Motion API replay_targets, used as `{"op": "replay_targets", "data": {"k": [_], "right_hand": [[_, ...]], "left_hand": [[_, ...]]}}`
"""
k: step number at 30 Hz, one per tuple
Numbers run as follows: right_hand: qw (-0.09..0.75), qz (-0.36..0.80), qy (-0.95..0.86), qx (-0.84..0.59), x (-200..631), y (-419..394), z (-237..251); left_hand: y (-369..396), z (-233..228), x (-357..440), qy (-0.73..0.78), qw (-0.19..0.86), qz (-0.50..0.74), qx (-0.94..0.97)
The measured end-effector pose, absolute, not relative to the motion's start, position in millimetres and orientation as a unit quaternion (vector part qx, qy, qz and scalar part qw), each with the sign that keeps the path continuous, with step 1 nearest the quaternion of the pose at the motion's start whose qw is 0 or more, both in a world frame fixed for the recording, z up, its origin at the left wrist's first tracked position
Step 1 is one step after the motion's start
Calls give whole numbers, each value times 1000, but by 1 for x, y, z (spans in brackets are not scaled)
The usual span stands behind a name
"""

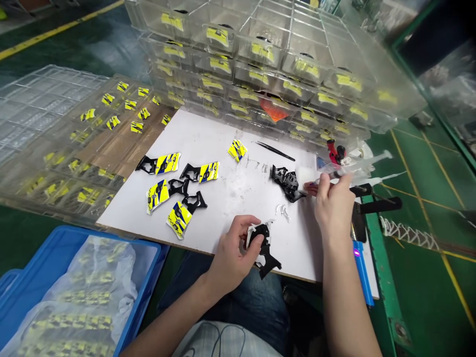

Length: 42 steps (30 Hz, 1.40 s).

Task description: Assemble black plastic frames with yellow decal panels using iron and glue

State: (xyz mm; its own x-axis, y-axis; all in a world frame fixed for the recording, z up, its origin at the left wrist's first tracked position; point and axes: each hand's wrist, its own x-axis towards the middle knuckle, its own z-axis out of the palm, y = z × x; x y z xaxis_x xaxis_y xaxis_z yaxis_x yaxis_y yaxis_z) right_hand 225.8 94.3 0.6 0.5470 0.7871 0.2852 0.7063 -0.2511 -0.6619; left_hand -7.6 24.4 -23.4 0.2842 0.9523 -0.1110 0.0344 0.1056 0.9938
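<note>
My left hand (240,250) is closed around a black plastic part (268,263) with a white piece at its upper edge, held over the front edge of the white board. My right hand (333,206) is at the board's right side, thumb and finger curled together beside a clear syringe-like tube (368,161). What lies between these fingers is unclear; a thin dark-red item shows by them. Just left of it lie several stacked black plastic parts (287,183). Thin clear scraps (283,212) lie below these.
Several black parts with yellow-and-blue panels (179,218) lie on the white board (230,198). A loose yellow panel (237,150) and black tweezers (275,150) lie farther back. Clear compartment trays (238,64) are stacked behind. A blue bin (148,277) stands left, a blue tool (362,272) right.
</note>
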Motion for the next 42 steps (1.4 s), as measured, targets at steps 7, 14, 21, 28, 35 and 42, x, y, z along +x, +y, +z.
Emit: {"op": "replay_targets", "data": {"k": [7,14,21,28,35,42], "right_hand": [[651,194,-458,-573,192,51,38],[707,207,-504,-451,155,15,32],[711,312,-482,-405,145,22,38],[715,405,-441,-360,149,29,45],[674,523,-479,-209,177,28,26],[696,555,-408,-202,163,22,19]], "left_hand": [[26,-20,-10,454,612,381,524],[30,-17,-13,449,661,371,472],[28,-17,-14,443,694,361,437],[32,-16,-15,430,683,343,481],[33,-19,-16,405,691,368,473],[31,-20,-15,398,699,378,458]]}}
